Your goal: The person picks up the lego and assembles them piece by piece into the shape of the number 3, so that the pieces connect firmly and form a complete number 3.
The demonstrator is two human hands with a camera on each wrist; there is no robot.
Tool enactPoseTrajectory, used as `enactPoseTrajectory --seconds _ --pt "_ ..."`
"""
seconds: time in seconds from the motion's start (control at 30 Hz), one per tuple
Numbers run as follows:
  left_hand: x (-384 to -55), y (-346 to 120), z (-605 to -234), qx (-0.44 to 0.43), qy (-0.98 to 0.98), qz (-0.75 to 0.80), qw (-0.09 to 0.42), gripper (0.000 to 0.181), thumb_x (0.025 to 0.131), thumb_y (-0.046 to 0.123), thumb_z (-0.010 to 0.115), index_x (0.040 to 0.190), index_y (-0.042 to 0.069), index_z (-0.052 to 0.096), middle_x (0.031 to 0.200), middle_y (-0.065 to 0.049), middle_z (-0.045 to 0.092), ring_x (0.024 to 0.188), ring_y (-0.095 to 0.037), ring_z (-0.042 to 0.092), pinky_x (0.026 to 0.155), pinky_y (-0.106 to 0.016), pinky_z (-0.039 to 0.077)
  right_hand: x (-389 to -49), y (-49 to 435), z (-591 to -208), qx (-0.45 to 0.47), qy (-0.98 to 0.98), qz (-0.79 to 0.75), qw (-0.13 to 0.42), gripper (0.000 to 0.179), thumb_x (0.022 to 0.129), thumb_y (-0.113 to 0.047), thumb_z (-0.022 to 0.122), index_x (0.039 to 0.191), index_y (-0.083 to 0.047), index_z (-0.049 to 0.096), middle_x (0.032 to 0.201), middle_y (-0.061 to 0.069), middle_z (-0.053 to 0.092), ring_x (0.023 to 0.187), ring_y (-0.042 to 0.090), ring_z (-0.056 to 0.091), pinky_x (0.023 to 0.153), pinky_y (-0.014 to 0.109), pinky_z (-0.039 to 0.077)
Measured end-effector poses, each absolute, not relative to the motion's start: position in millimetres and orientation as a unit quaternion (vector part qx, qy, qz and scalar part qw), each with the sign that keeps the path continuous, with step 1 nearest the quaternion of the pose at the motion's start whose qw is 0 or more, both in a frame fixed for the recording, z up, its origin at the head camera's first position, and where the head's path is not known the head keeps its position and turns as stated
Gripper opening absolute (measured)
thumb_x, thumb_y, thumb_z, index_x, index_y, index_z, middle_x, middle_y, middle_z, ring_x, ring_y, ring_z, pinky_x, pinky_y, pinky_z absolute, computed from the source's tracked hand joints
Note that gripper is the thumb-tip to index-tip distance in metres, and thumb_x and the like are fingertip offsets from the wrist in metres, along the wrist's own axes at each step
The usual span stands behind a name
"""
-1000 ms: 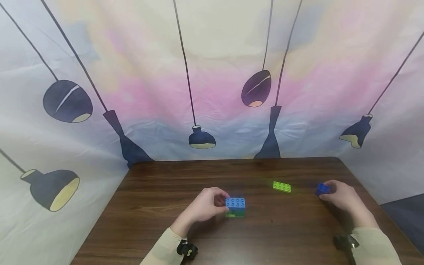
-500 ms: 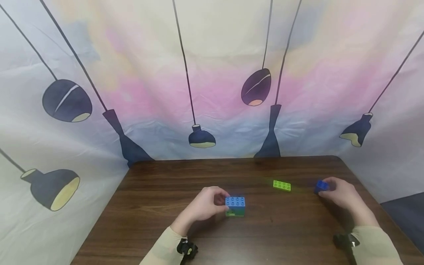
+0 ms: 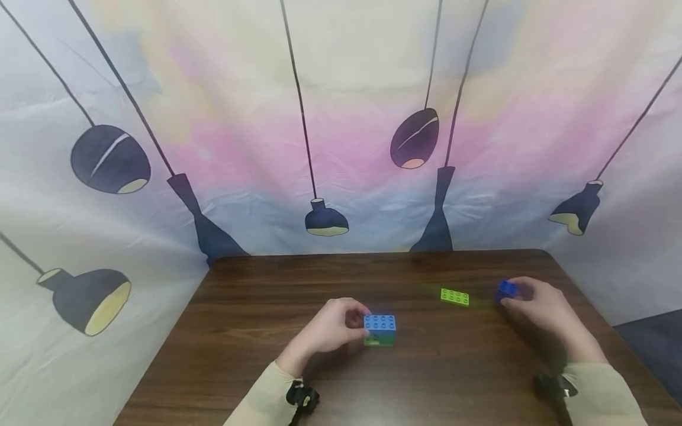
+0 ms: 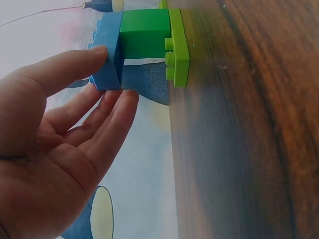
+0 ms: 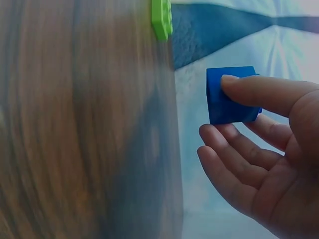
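My left hand (image 3: 333,330) pinches the left end of a light blue toy brick (image 3: 380,323) with eight studs. That brick sits on a green brick (image 4: 145,34), which stands on a flat lime plate (image 4: 181,55) on the table; together they form a small stack. At the right, my right hand (image 3: 544,307) grips a dark blue brick (image 5: 233,99) between thumb and fingers, held above the table surface. Between the hands a second flat lime plate (image 3: 455,297) lies studs up, just left of the dark blue brick.
The dark wood table (image 3: 437,378) ends at the back against a cloth (image 3: 362,130) printed with hanging lamps. Dark fabric (image 3: 652,343) shows past the table's right edge. A black wrist device (image 3: 302,397) sits on the left sleeve.
My right hand has moved a little left and farther back with the dark blue brick, nearer the loose lime plate. The left hand and the stack have stayed in place.
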State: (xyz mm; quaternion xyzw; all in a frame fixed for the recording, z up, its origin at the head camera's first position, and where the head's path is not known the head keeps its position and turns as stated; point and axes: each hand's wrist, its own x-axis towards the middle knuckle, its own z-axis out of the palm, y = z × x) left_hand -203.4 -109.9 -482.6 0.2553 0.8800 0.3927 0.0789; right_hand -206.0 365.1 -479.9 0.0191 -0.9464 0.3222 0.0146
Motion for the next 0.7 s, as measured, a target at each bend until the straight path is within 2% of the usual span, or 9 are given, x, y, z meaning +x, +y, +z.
enactPoseTrajectory --seconds 0.17,0.37,0.7 --pt "-203.7 -109.1 -484.5 0.254 0.881 0.39 0.079 0.029 0.09 0.015 0.089 0.115 0.014 0.076 0.105 0.004 0.069 0.091 -0.011 0.067 0.082 -0.028 0.059 -202.4 342.9 -473.9 0.026 -0.939 0.341 0.022 0.073 0.1 -0.045 0.076 0.143 0.009 0.054 0.123 0.034 0.068 0.112 0.05 0.068 0.091 0.065 0.056" --pt "-202.1 -109.6 -486.4 0.253 0.882 0.387 0.087 0.028 0.09 0.015 0.089 0.115 0.014 0.076 0.104 0.005 0.069 0.091 -0.01 0.067 0.081 -0.027 0.059 -193.5 309.8 -465.5 0.036 -0.924 0.38 0.02 0.073 0.097 -0.051 0.078 0.144 0.001 0.056 0.126 0.028 0.071 0.113 0.044 0.07 0.091 0.059 0.059" --pt "-202.7 -109.9 -480.3 0.253 0.88 0.393 0.084 0.029 0.091 0.015 0.088 0.116 0.012 0.076 0.104 0.006 0.07 0.091 -0.01 0.067 0.082 -0.027 0.059 -197.3 265.9 -457.4 0.098 -0.906 0.412 0.021 0.057 0.097 -0.04 0.081 0.139 -0.006 0.062 0.124 0.019 0.072 0.11 0.036 0.072 0.091 0.054 0.06"
